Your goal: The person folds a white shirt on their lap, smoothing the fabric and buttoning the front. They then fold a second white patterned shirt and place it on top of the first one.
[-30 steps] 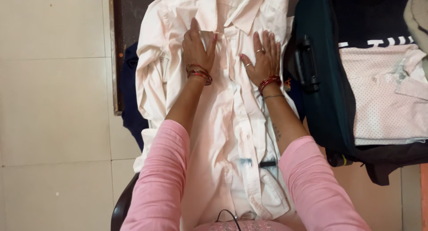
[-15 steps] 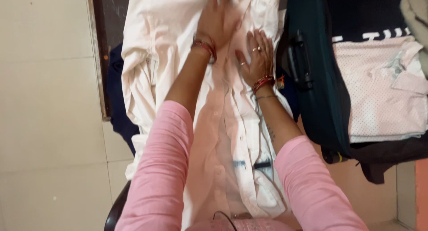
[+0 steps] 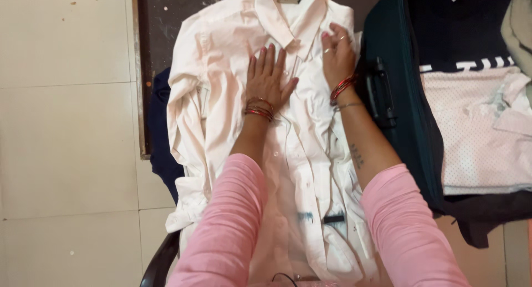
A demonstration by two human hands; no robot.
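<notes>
A pale pink button-up shirt [image 3: 221, 82] lies spread out in front of me, collar [image 3: 291, 18] at the far end. My left hand [image 3: 269, 76] rests flat on the chest of the shirt, fingers together and pointing toward the collar. My right hand [image 3: 338, 51] lies on the shirt's right shoulder next to the collar, fingers slightly curled over the fabric. Both wrists wear red and gold bangles. My sleeves are pink.
A dark navy cloth [image 3: 160, 126] lies under the shirt on a dark board [image 3: 155, 21]. To the right sits an open dark teal suitcase [image 3: 399, 115] with a black handle [image 3: 382, 93], holding a dotted pink garment [image 3: 476, 126] and dark clothes. Cream floor tiles [image 3: 66, 126] lie left.
My left hand slid from the collar area down onto the chest of the shirt. My right hand moved up from the chest to the right shoulder beside the collar.
</notes>
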